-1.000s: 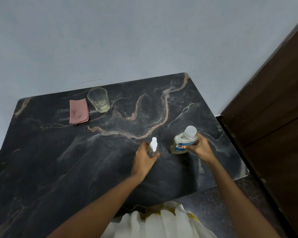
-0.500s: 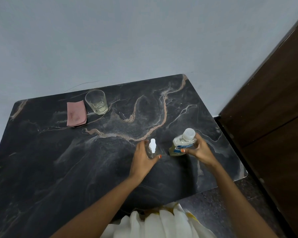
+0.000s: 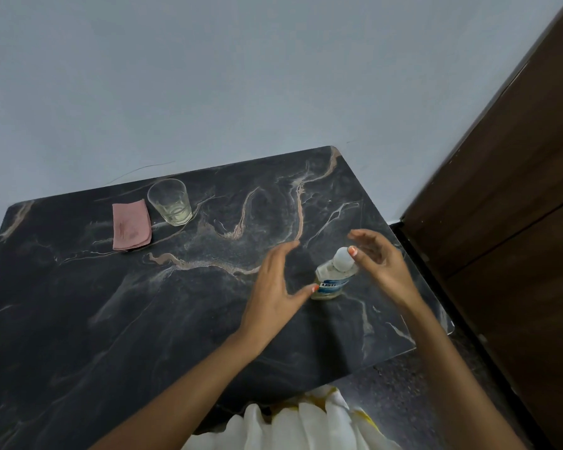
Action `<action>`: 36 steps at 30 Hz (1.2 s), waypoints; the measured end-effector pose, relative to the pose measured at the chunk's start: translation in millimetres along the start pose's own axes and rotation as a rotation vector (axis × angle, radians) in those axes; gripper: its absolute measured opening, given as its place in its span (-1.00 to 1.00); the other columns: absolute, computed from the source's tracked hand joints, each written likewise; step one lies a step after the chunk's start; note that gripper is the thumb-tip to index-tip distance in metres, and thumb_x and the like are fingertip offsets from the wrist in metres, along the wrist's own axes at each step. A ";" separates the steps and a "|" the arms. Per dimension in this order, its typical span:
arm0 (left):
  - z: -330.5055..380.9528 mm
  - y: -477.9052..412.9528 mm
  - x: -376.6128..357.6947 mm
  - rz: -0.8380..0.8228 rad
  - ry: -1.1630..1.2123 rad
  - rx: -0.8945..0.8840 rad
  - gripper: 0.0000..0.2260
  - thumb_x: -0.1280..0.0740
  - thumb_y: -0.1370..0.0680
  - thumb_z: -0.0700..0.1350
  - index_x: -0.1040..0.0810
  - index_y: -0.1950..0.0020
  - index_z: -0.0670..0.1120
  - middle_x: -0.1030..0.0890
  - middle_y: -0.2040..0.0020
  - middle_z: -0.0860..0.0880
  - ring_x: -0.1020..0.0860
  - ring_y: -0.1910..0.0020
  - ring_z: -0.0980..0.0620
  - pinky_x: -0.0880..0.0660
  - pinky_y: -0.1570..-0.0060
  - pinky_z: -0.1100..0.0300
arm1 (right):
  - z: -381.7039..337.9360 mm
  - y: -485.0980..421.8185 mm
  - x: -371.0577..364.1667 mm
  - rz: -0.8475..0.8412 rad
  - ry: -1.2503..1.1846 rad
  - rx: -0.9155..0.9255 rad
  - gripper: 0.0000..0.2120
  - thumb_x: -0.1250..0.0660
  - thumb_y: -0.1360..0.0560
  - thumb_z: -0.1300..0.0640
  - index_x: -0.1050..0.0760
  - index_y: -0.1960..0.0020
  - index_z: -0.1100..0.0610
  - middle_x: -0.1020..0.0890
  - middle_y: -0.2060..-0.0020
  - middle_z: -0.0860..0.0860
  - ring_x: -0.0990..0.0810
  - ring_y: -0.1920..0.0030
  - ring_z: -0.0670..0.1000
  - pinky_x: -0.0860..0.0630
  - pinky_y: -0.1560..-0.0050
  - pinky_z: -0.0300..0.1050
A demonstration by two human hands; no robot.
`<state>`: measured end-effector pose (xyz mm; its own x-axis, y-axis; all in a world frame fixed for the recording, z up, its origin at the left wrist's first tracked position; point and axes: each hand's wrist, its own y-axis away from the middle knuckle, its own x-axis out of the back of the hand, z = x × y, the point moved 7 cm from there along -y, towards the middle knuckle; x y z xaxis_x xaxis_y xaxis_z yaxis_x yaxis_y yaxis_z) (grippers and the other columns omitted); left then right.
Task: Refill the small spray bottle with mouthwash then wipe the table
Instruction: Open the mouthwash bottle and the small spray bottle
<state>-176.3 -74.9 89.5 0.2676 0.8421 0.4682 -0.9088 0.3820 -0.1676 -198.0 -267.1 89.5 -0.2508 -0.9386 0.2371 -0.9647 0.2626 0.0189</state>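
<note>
A clear mouthwash bottle (image 3: 333, 281) with a white cap and blue label stands on the dark marble table (image 3: 127, 319) near its right edge. My left hand (image 3: 273, 287) hovers just left of it with fingers spread, the thumb tip beside the bottle's base, holding nothing. My right hand (image 3: 382, 266) is on the bottle's right with relaxed fingers, its thumb tip at the cap. The small spray bottle is not visible; it may be hidden behind my left hand. A folded pink cloth (image 3: 130, 226) lies at the far left of the table.
A drinking glass (image 3: 170, 203) with a little pale liquid stands next to the pink cloth. A grey wall runs behind the table, and a dark wooden door (image 3: 517, 222) stands to the right. White fabric (image 3: 306, 423) shows at the near edge.
My left hand let go of the small spray bottle and opened toward the mouthwash bottle. My right hand loosened its grip on the mouthwash bottle and now sits open beside the cap.
</note>
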 end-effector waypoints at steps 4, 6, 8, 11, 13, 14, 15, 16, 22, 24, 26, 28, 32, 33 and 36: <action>7.1 -11.8 -36.1 -0.108 0.021 0.035 -0.38 -0.46 -0.36 -0.18 -0.27 -0.35 -0.06 -0.37 -0.33 0.00 -0.32 -0.33 0.13 -0.18 -0.23 0.48 | -5.0 -2.4 -0.9 0.033 0.110 0.007 -0.79 -0.38 -0.42 0.03 -0.49 -0.03 -0.13 -0.59 -0.08 -0.09 -0.53 -0.13 -0.03 -0.46 -0.21 0.02; 3.4 -16.3 -51.8 -0.134 -0.018 0.083 -0.38 -0.44 -0.38 -0.20 -0.25 -0.37 -0.09 -0.35 -0.36 -0.03 -0.30 -0.35 0.09 -0.16 -0.18 0.49 | -4.1 -3.5 -1.5 0.046 0.187 0.003 -0.77 -0.40 -0.41 0.05 -0.48 -0.04 -0.07 -0.58 -0.07 -0.07 -0.53 -0.09 -0.04 -0.48 -0.13 -0.10; -4.4 -19.9 -62.5 -0.138 -0.061 0.150 -0.39 -0.42 -0.40 -0.19 -0.24 -0.38 -0.09 -0.34 -0.37 -0.04 -0.32 -0.35 0.05 -0.23 -0.16 0.38 | -5.0 -4.4 -3.1 0.060 0.280 0.020 -0.75 -0.43 -0.39 0.09 -0.50 -0.04 0.00 -0.57 -0.04 -0.02 -0.52 -0.03 -0.05 -0.44 -0.02 -0.25; -16.0 -23.1 -72.6 -0.135 -0.102 0.233 -0.44 -0.41 -0.41 -0.18 -0.29 -0.35 -0.09 -0.41 -0.33 -0.05 -0.39 -0.30 0.00 -0.34 -0.18 0.19 | -10.2 -4.2 -5.9 0.089 0.436 0.069 -0.76 -0.47 -0.35 0.15 -0.54 0.01 0.11 -0.53 0.03 0.02 -0.49 0.07 -0.04 -0.38 0.14 -0.44; -19.8 -25.0 -76.0 -0.119 -0.083 0.253 -0.53 -0.42 -0.40 -0.20 -0.38 -0.27 -0.09 -0.51 -0.22 -0.05 -0.49 -0.20 0.00 -0.41 -0.11 0.20 | -12.7 -2.6 -6.5 0.110 0.480 0.078 -0.76 -0.48 -0.33 0.17 -0.54 0.03 0.15 -0.50 0.05 0.04 -0.48 0.12 -0.07 -0.37 0.19 -0.52; -20.7 -25.8 -76.6 -0.106 -0.073 0.258 -0.59 -0.43 -0.40 -0.21 -0.43 -0.22 -0.08 -0.56 -0.16 -0.05 -0.53 -0.13 0.01 -0.44 -0.04 0.23 | -13.8 -1.6 -6.7 0.119 0.492 0.078 -0.76 -0.48 -0.33 0.17 -0.54 0.03 0.16 -0.49 0.06 0.03 -0.46 0.14 -0.08 -0.37 0.20 -0.54; -21.3 -26.3 -76.4 -0.091 -0.067 0.262 -0.63 -0.43 -0.39 -0.21 -0.47 -0.17 -0.07 -0.59 -0.09 -0.04 -0.57 -0.06 0.03 -0.45 0.05 0.29 | -14.9 -0.8 -7.3 0.123 0.502 0.076 -0.75 -0.49 -0.32 0.17 -0.54 0.03 0.16 -0.48 0.07 0.02 -0.45 0.15 -0.09 -0.37 0.21 -0.53; -21.4 -26.6 -75.8 -0.077 -0.066 0.262 -0.66 -0.44 -0.39 -0.20 -0.49 -0.14 -0.06 -0.62 -0.05 -0.03 -0.58 0.01 0.06 -0.44 0.13 0.37 | -15.9 0.1 -8.1 0.123 0.511 0.073 -0.73 -0.49 -0.32 0.16 -0.53 0.03 0.16 -0.47 0.07 0.01 -0.45 0.14 -0.09 -0.38 0.22 -0.49; -19.6 -28.2 -71.3 -0.063 -0.087 0.228 -0.77 -0.43 -0.40 -0.23 -0.55 -0.03 -0.10 -0.66 0.09 -0.05 -0.48 0.25 0.24 -0.34 0.38 0.64 | -19.1 -0.2 -13.9 0.126 0.623 0.055 -0.67 -0.48 -0.33 0.15 -0.54 -0.05 0.23 -0.53 0.05 0.09 -0.46 0.12 -0.06 -0.39 0.13 -0.24; -19.6 -28.5 -70.5 -0.065 -0.069 0.231 -0.79 -0.41 -0.41 -0.25 -0.56 -0.03 -0.11 -0.66 0.11 -0.05 -0.47 0.37 0.30 -0.32 0.38 0.64 | -20.0 -1.4 -15.6 0.114 0.647 0.046 -0.67 -0.47 -0.35 0.17 -0.55 -0.07 0.25 -0.55 0.01 0.14 -0.49 0.09 -0.01 -0.43 0.10 -0.20; -19.8 -28.4 -71.1 -0.068 -0.034 0.229 -0.79 -0.40 -0.42 -0.28 -0.57 -0.04 -0.14 -0.65 0.12 -0.05 -0.46 0.44 0.40 -0.31 0.40 0.65 | -19.9 -2.2 -17.5 0.077 0.663 0.039 -0.67 -0.45 -0.37 0.21 -0.54 -0.11 0.24 -0.55 -0.05 0.17 -0.52 -0.01 0.07 -0.44 0.01 -0.17; -19.0 -28.3 -71.1 -0.074 -0.037 0.223 -0.78 -0.40 -0.42 -0.27 -0.57 -0.05 -0.14 -0.65 0.11 -0.04 -0.45 0.44 0.39 -0.30 0.40 0.66 | -20.2 -2.5 -18.9 0.032 0.682 0.040 -0.66 -0.43 -0.38 0.26 -0.53 -0.15 0.23 -0.54 -0.10 0.16 -0.50 -0.10 0.10 -0.38 -0.04 -0.19; -19.4 -28.6 -70.7 -0.070 -0.064 0.222 -0.75 -0.39 -0.44 -0.26 -0.55 -0.10 -0.13 -0.66 0.04 -0.06 -0.48 0.23 0.25 -0.31 0.36 0.68 | -27.8 -2.4 -22.0 -0.044 0.697 0.095 -0.67 -0.37 -0.37 0.41 -0.55 -0.12 0.26 -0.55 -0.12 0.16 -0.51 -0.12 0.11 -0.38 -0.04 -0.26; -20.1 -28.4 -70.6 -0.067 -0.063 0.225 -0.75 -0.37 -0.44 -0.27 -0.54 -0.12 -0.13 -0.65 0.03 -0.06 -0.49 0.20 0.22 -0.31 0.37 0.68 | -29.9 -2.1 -23.2 -0.065 0.706 0.113 -0.68 -0.35 -0.36 0.45 -0.56 -0.10 0.26 -0.56 -0.11 0.16 -0.52 -0.12 0.11 -0.39 -0.03 -0.29; -20.3 -27.0 -70.5 -0.067 -0.044 0.223 -0.74 -0.35 -0.46 -0.28 -0.53 -0.14 -0.13 -0.62 0.08 0.03 -0.50 0.19 0.24 -0.30 0.38 0.68 | -31.5 -1.9 -26.0 -0.122 0.675 0.121 -0.66 -0.33 -0.35 0.48 -0.56 -0.08 0.23 -0.58 -0.09 0.12 -0.54 -0.11 0.07 -0.39 0.03 -0.43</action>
<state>-164.1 -136.9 43.4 0.3197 0.7987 0.5098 -0.9391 0.3387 0.0584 -187.1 -236.1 113.9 -0.0729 -0.6052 0.7927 -0.9948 0.1004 -0.0148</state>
